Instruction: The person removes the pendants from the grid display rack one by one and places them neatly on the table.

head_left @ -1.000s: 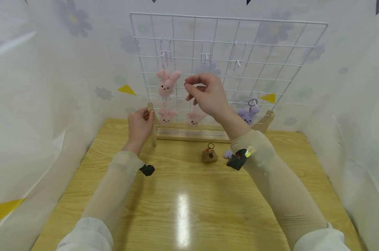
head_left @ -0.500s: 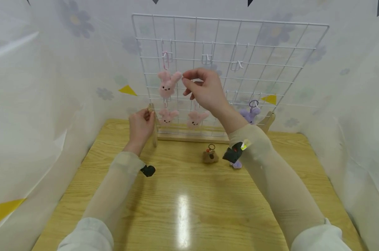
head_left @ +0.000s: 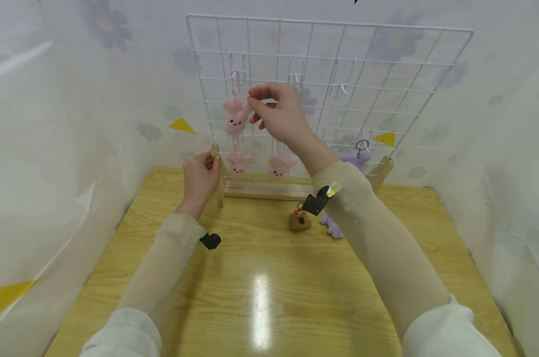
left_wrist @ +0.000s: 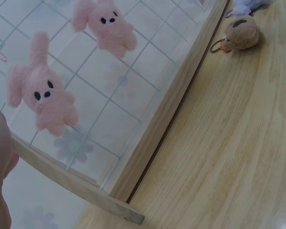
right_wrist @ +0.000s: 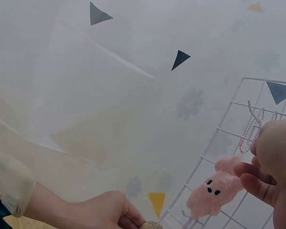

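My left hand [head_left: 201, 179] grips the top of the wooden stand leg [left_wrist: 76, 183] at the grid's left end. In front of the white wire grid [head_left: 327, 104], my right hand [head_left: 280, 111] has its thumb and forefinger close together at the ear of the upper pink plush rabbit keychain [head_left: 235, 119]. Its other fingers are loosely bent. From a hook at the upper left, that rabbit hangs by a pink chain [right_wrist: 246, 138]; the right wrist view shows the fingertips beside both ear and chain. Lower down hang two more pink rabbit keychains, a left one [left_wrist: 45, 98] and a right one [left_wrist: 107, 28].
White hooks [head_left: 339, 89] stick out of the upper grid. A purple plush keychain [head_left: 358, 159] hangs at the lower right, partly behind my right forearm. On the wooden table [head_left: 233, 277] lie a brown plush keychain [head_left: 299, 221] and a purple one [head_left: 331, 226].
My right hand has moved left and up to the upper pink rabbit's ear. The left hand stays on the stand leg.
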Available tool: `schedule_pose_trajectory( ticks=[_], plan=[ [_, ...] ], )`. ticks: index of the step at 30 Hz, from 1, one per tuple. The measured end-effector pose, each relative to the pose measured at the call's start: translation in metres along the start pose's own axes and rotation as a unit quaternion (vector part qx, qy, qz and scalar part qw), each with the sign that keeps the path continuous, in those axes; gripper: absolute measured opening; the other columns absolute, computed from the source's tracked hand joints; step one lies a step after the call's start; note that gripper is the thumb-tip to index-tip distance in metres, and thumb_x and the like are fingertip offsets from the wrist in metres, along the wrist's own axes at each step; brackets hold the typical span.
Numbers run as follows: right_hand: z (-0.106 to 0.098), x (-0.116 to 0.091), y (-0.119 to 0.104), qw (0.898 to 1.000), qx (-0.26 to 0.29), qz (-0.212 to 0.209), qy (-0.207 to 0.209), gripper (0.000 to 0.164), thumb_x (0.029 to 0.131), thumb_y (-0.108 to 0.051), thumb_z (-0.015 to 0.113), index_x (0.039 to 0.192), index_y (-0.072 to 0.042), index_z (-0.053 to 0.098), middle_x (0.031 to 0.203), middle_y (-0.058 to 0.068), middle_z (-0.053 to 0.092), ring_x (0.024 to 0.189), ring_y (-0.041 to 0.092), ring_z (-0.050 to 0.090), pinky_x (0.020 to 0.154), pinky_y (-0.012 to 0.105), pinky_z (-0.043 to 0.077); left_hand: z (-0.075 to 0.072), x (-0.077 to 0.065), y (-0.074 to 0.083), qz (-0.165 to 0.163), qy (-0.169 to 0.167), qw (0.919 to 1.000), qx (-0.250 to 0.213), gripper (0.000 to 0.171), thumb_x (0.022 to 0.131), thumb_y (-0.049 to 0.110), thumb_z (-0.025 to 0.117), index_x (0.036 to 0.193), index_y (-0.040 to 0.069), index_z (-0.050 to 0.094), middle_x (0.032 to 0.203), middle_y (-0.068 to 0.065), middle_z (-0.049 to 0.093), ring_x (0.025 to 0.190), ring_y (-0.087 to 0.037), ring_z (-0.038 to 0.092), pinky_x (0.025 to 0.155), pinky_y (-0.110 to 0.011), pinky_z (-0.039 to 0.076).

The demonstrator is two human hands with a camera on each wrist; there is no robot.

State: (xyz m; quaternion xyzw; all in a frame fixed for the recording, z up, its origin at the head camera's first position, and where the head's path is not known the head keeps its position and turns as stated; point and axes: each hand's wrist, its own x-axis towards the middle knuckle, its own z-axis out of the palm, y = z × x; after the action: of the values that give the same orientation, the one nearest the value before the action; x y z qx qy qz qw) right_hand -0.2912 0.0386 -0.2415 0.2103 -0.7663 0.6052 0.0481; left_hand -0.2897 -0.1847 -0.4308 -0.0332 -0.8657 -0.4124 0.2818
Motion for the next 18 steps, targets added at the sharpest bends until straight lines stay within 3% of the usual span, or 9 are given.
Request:
schedule_pose_trajectory(
  ticks=[18],
  plan=[
    [0.017,0.011,-0.015,0.999,0.025,0.022,0.008,0.03,0.106,-0.01,0.065,0.135,-0.002,0.065,0.121,0.007,0.067,0.082,0.025,0.071,0.067,0.033,0.06,0.002,0.0,0.0,0.008,-0.005,0.9999,-0.002,0.028,0.105,0.015,0.067,0.109,-0.011,0.076,0.101,-0.026,0.076,0.089,-0.032,0.078,0.076,-0.039,0.067]
  ],
)
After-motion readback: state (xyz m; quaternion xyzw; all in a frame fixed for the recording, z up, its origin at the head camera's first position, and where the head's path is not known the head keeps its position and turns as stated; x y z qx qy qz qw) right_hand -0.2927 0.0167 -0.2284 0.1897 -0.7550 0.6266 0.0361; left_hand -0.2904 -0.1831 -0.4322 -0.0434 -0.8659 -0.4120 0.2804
